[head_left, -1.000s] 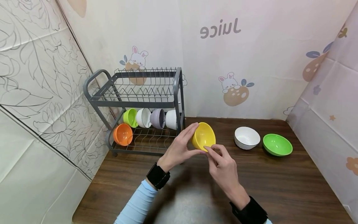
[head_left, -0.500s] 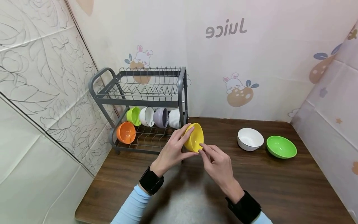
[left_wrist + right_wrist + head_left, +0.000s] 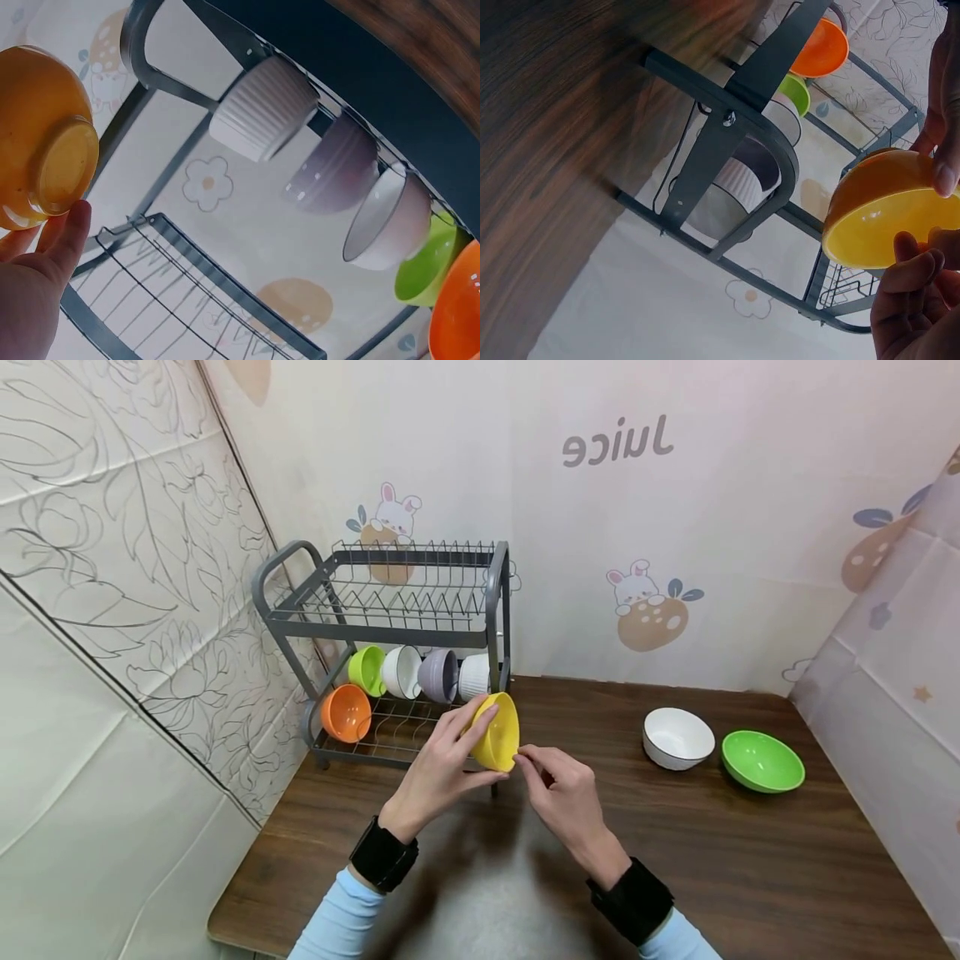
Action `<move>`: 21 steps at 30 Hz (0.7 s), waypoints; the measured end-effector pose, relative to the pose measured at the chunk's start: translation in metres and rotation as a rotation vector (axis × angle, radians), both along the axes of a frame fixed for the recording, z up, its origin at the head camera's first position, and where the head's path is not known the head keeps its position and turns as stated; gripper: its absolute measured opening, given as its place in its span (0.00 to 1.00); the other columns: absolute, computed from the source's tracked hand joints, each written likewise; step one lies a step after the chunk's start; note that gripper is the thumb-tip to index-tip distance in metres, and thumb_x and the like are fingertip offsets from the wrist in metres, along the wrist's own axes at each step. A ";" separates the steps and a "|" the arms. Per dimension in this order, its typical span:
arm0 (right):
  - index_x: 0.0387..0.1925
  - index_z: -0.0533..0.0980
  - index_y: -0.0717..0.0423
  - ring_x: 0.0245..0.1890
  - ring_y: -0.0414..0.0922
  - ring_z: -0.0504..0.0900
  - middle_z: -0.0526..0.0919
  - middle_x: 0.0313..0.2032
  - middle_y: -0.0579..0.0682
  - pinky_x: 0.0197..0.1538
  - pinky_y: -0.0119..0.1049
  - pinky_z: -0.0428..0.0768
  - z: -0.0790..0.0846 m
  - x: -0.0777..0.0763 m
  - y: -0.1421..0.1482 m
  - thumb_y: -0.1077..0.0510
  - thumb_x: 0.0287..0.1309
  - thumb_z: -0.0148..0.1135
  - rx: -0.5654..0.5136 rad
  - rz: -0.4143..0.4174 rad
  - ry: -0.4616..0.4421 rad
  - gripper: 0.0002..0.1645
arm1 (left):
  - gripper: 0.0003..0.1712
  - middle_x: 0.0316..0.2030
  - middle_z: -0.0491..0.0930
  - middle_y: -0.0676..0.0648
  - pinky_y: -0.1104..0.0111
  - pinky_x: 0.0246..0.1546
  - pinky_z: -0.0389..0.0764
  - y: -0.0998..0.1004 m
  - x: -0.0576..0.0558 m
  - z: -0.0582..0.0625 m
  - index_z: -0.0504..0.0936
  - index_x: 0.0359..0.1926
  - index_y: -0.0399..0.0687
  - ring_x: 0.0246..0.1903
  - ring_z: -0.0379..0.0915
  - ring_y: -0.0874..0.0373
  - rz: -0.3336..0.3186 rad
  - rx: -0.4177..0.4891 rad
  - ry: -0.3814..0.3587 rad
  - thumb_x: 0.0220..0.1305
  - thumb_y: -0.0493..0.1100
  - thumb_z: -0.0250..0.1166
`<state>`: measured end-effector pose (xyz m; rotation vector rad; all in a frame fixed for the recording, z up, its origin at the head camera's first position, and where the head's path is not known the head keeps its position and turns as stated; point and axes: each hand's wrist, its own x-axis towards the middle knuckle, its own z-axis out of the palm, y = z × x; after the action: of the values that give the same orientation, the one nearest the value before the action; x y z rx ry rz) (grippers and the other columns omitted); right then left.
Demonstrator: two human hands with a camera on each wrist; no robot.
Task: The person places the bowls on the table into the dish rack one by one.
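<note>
In the head view a yellow bowl [image 3: 498, 732] is held in the air before the rack's right end, tilted with its mouth facing right. The left hand [image 3: 437, 768] grips it from the left, fingers on its outer wall and thumb near the lower rim. At the lower right rim, the right hand [image 3: 566, 793] pinches the edge with thumb and forefinger. The left wrist view shows the bowl's foot [image 3: 69, 165] close to the left fingers. Its glossy inside [image 3: 889, 225] faces the right hand in the right wrist view.
A dark two-tier dish rack [image 3: 378, 631] stands at the left. Its lower tier carries orange [image 3: 346, 713], lime green [image 3: 367, 670], white [image 3: 402, 672], purple [image 3: 438, 676] and ribbed white [image 3: 474, 676] bowls. A white bowl [image 3: 678, 739] and a green bowl [image 3: 762, 762] sit on the table's right.
Both hands have carried the yellow bowl leftward to the rack's right end, and its mouth has turned further to the right. The head view has shifted slightly. The other bowls stay in place.
</note>
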<state>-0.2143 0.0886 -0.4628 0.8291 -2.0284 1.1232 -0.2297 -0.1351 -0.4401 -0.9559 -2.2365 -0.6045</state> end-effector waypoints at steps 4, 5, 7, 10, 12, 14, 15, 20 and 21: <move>0.42 0.87 0.61 0.22 0.37 0.72 0.85 0.31 0.47 0.26 0.25 0.72 -0.001 -0.003 -0.005 0.66 0.63 0.74 -0.004 0.010 0.004 0.07 | 0.59 0.77 0.63 0.39 0.59 0.62 0.79 -0.008 0.002 0.001 0.68 0.78 0.42 0.65 0.68 0.43 0.024 -0.008 -0.003 0.48 0.52 0.88; 0.42 0.87 0.61 0.22 0.37 0.72 0.85 0.31 0.47 0.26 0.25 0.72 -0.001 -0.003 -0.007 0.66 0.63 0.74 -0.006 0.015 0.002 0.06 | 0.60 0.77 0.63 0.40 0.59 0.62 0.79 -0.010 0.003 0.001 0.67 0.78 0.43 0.65 0.68 0.43 0.031 -0.010 -0.006 0.48 0.52 0.88; 0.43 0.87 0.62 0.22 0.37 0.72 0.84 0.31 0.47 0.26 0.25 0.72 -0.002 -0.005 -0.009 0.66 0.63 0.74 -0.004 0.021 0.000 0.07 | 0.61 0.77 0.63 0.40 0.59 0.62 0.80 -0.014 0.004 0.001 0.66 0.79 0.44 0.64 0.68 0.43 0.045 -0.014 -0.009 0.48 0.52 0.88; 0.43 0.87 0.62 0.22 0.37 0.72 0.85 0.31 0.47 0.26 0.25 0.72 -0.004 -0.007 -0.013 0.67 0.61 0.75 0.004 0.019 -0.012 0.09 | 0.61 0.77 0.62 0.41 0.59 0.62 0.80 -0.021 0.007 0.000 0.65 0.79 0.46 0.65 0.68 0.43 0.065 -0.017 -0.016 0.48 0.52 0.88; 0.43 0.87 0.62 0.23 0.37 0.72 0.85 0.32 0.48 0.26 0.26 0.72 -0.006 -0.010 -0.015 0.67 0.60 0.76 0.017 0.005 -0.017 0.10 | 0.61 0.77 0.63 0.40 0.57 0.62 0.80 -0.025 0.007 -0.001 0.66 0.79 0.45 0.65 0.68 0.43 0.078 -0.014 -0.022 0.48 0.52 0.88; 0.43 0.87 0.61 0.23 0.37 0.72 0.87 0.34 0.48 0.26 0.27 0.73 -0.009 -0.014 -0.017 0.67 0.59 0.76 0.028 -0.007 -0.027 0.10 | 0.60 0.77 0.63 0.40 0.57 0.62 0.80 -0.029 0.008 -0.002 0.67 0.78 0.44 0.65 0.67 0.43 0.090 -0.008 -0.029 0.48 0.52 0.88; 0.43 0.87 0.61 0.23 0.37 0.72 0.87 0.34 0.48 0.26 0.28 0.73 -0.010 -0.016 -0.018 0.67 0.59 0.77 0.034 -0.013 -0.030 0.10 | 0.59 0.77 0.64 0.40 0.56 0.62 0.80 -0.032 0.008 -0.003 0.68 0.78 0.43 0.65 0.67 0.42 0.095 -0.002 -0.031 0.48 0.52 0.88; 0.43 0.87 0.61 0.24 0.36 0.74 0.89 0.37 0.50 0.27 0.30 0.76 -0.018 -0.023 -0.022 0.67 0.60 0.77 0.053 -0.017 -0.040 0.10 | 0.59 0.77 0.62 0.40 0.53 0.63 0.79 -0.045 0.007 -0.009 0.68 0.77 0.42 0.65 0.68 0.41 0.130 0.030 -0.045 0.47 0.50 0.88; 0.44 0.87 0.61 0.24 0.37 0.75 0.89 0.37 0.50 0.27 0.30 0.76 -0.019 -0.024 -0.023 0.67 0.60 0.76 0.058 -0.016 -0.042 0.10 | 0.59 0.78 0.62 0.40 0.52 0.62 0.79 -0.048 0.007 -0.010 0.68 0.77 0.42 0.64 0.68 0.41 0.140 0.037 -0.048 0.47 0.50 0.89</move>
<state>-0.2382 0.0652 -0.4822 0.8228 -2.1074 1.0865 -0.2231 -0.1833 -0.4502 -0.7663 -2.3041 -0.6088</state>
